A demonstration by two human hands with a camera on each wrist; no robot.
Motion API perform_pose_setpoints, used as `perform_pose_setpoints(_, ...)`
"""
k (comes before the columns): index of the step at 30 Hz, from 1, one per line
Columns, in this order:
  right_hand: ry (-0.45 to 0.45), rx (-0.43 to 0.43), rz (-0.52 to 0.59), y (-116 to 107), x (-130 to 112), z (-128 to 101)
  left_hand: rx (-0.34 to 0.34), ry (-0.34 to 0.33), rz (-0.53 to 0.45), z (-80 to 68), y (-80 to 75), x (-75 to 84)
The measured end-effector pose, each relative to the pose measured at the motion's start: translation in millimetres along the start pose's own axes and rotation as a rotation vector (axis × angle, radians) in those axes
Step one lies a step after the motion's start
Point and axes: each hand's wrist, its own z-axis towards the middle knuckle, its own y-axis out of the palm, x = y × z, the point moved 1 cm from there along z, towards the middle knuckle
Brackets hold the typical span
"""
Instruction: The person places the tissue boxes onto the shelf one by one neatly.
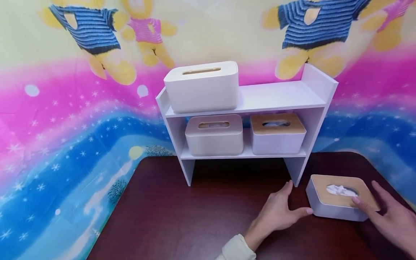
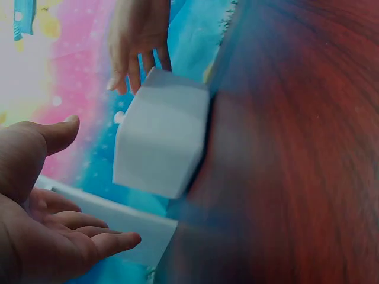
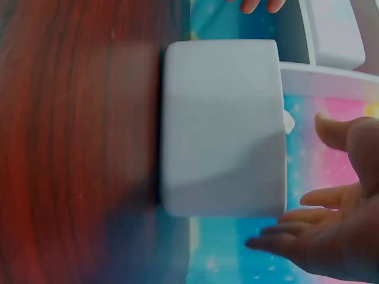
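Note:
A white tissue box with a wooden lid sits on the dark table at the right, tissue showing in its oval slot. My left hand is on its left side, thumb and fingers spread, the thumb tip near the box's front left corner. My right hand is at its right side with the fingers extended; its thumb overlaps the lid in the head view. In the right wrist view a gap shows between the right hand and the box. The left wrist view shows the left hand apart from the box.
A white two-tier shelf stands at the table's back. A large cream tissue box is on top. Below sit another cream box and a wooden-lidded white box. The dark red table extends in front; a patterned cloth hangs behind.

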Motion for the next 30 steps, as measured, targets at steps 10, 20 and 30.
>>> perform_pose_setpoints(10,0.126,-0.256,0.055,8.6,25.0,9.3,-0.064,-0.038,0.023,7.0,31.4,17.0)
perform_pose_setpoints(20,0.055,-0.194,0.147,12.4,25.9,6.8,-0.057,-0.035,-0.015,13.4,47.0,19.1)
perform_pose_setpoints(30,0.074,-0.12,0.052,12.4,29.8,-9.3,0.002,0.059,0.01,7.6,52.9,21.6)
